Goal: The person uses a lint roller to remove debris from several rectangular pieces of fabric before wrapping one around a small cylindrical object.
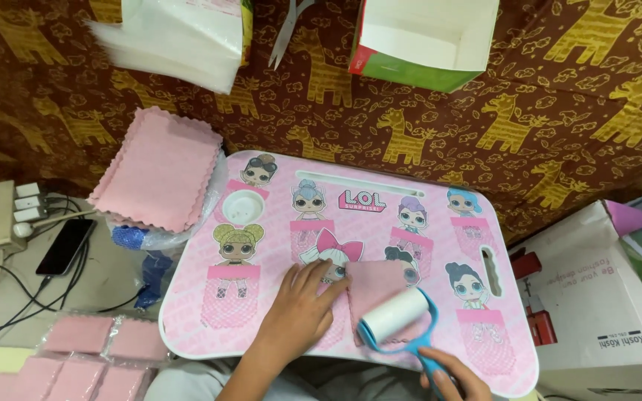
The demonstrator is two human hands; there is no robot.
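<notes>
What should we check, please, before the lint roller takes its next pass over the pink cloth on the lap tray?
1. Cloth held down: ok. The left hand presses its fingers on the left edge of the pink cloth.
2. Roller gripped: ok. The right hand holds the blue handle of the lint roller.
3. Roller on the cloth: ok. Its white roll rests on the cloth's lower right part.
4. Cloth flat on the pink lap tray: ok, as far as it shows.
5. Roll's sheet clean: cannot tell.
6. More cloths at hand: ok. A stack of pink cloths lies at the tray's upper left.
</notes>
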